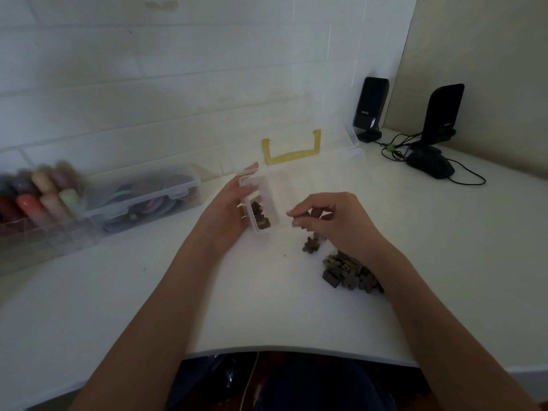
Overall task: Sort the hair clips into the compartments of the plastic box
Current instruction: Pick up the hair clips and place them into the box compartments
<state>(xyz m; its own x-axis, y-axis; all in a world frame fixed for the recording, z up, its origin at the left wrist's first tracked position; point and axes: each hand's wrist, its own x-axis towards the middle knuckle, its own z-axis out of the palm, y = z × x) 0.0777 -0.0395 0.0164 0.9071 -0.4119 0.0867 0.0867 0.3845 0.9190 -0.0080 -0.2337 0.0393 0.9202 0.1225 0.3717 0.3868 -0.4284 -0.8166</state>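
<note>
Left hand [229,204] grips the left end of the clear plastic box [268,200] on the white table [267,310], a few brown hair clips [260,216] in its leftmost compartment, right hand [324,222] pinches something small, cannot tell what, loose clip [311,244] and clip pile [351,272] beside it.

Two bare forearms enter from the bottom of the frame, with no sleeves, watch or bracelets showing on them. The left hand [228,203] and the right hand [329,221] carry no visible rings. At the bottom centre, the lap shows dark blue clothing.
</note>
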